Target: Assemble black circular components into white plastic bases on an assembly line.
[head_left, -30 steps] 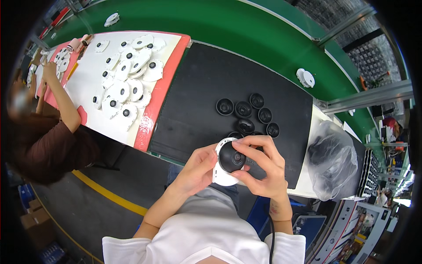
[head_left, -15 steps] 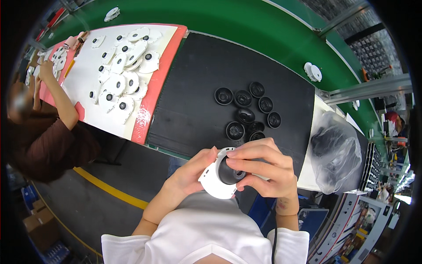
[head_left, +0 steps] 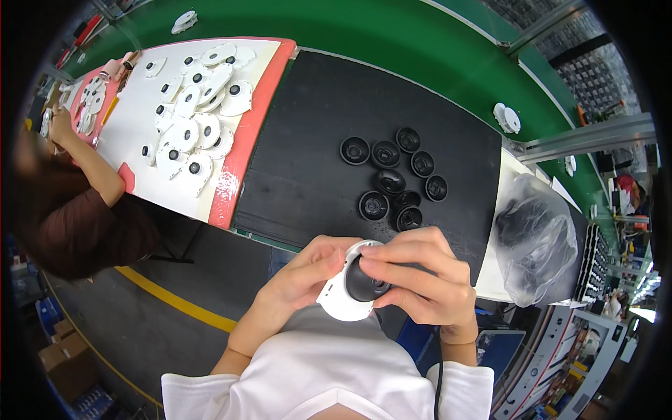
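Black mat (head_left: 315, 140), green conveyor (head_left: 392, 35), factory floor.

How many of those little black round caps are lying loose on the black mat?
8 black caps on the black mat: three in a back row, two at the right, three nearer the hands. Another sits in the white housing being held; more may be hidden in the plastic bag.

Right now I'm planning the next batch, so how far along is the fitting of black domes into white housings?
Done is hard to judge: no finished pile is clearly in view. In hand: the left hand and right hand hold one white housing with a black dome seated in it. Left: about eight loose black domes on the black mat and many white housings on the white board.
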Demonstrator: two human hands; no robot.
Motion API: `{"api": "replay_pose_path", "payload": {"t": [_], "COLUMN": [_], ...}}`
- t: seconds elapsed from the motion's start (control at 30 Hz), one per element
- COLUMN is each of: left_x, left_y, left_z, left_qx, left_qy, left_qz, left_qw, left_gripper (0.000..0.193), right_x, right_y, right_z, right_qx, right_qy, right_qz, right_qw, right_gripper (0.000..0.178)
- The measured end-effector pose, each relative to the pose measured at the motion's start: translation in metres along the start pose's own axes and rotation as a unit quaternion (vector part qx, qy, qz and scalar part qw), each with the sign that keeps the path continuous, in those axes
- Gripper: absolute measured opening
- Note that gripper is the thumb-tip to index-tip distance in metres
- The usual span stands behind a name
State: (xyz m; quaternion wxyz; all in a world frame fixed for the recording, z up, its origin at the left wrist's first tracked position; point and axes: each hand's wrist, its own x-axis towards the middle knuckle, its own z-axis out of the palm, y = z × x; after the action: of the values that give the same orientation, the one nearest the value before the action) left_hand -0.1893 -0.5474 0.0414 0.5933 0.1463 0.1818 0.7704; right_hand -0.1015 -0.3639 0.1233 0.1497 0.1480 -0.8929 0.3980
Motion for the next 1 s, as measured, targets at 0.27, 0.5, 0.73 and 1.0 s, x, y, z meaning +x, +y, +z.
{"api": "replay_pose_path", "payload": {"t": [0.27,0.5,0.73,1.0], "left_x": [0.001,0.005,0.003,0.008], "left_y": [-0.006,0.003,0.002,0.001], "left_z": [-0.001,0.003,-0.005,-0.003], "left_qx": [0.044,0.126,0.051,0.109], "left_qy": [0.050,0.085,0.105,0.173], "left_qz": [0.081,0.124,0.094,0.094], "left_qw": [0.995,0.981,0.989,0.974], "left_gripper": [0.065,0.066,0.063,0.079], "right_x": [0.007,0.009,0.013,0.011], "right_y": [-0.002,0.003,0.016,0.030], "right_z": [-0.006,0.002,0.004,0.018], "right_qx": [-0.161,-0.015,-0.030,-0.034], "right_qy": [-0.022,-0.002,-0.010,0.046], "right_qz": [0.023,0.101,0.081,0.086], "right_qw": [0.986,0.995,0.996,0.995], "right_gripper": [0.058,0.040,0.046,0.049]}}
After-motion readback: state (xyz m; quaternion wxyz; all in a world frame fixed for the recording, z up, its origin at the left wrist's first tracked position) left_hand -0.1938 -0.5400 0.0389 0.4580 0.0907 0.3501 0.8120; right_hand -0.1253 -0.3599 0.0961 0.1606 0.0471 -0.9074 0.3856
